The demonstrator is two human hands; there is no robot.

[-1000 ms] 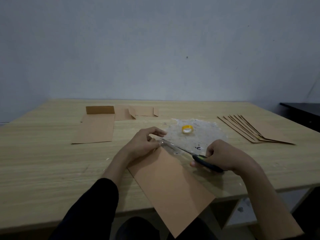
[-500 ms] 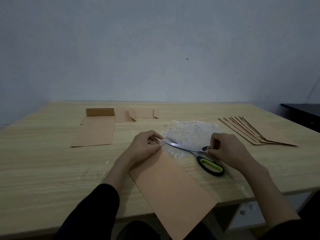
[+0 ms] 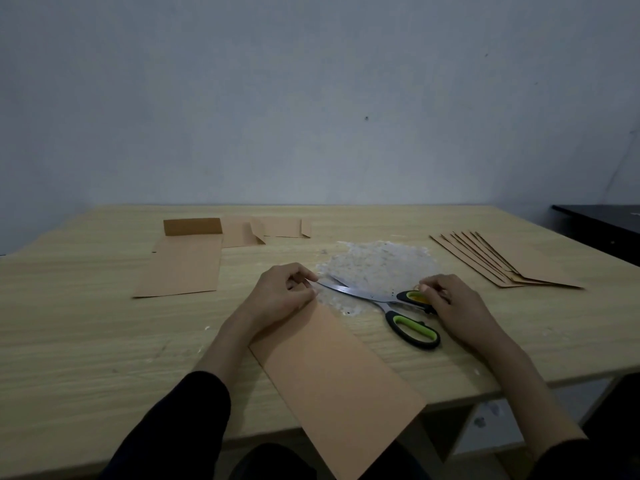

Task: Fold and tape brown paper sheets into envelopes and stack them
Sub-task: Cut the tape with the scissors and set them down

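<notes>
A long folded brown paper sheet (image 3: 336, 372) lies slanted on the table and overhangs its near edge. My left hand (image 3: 280, 296) pinches the sheet's far end with curled fingers; whether clear tape is there I cannot tell. My right hand (image 3: 457, 303) curls round a small yellow tape roll (image 3: 420, 296), mostly hidden by the fingers. Between the hands lie green-handled scissors (image 3: 367, 296), with neither hand holding them. A fanned stack of brown envelopes (image 3: 512, 261) rests at the right.
A flat brown sheet with a raised flap (image 3: 183, 265) lies at the left, with smaller folded pieces (image 3: 263, 230) behind it. A white scuffed patch (image 3: 377, 261) marks the wooden table (image 3: 69, 341). Dark furniture (image 3: 602, 226) stands at the far right.
My right hand let go of the scissors, which now lie on the table, and took the yellow tape roll from the white patch. My left hand stayed on the sheet's far end.
</notes>
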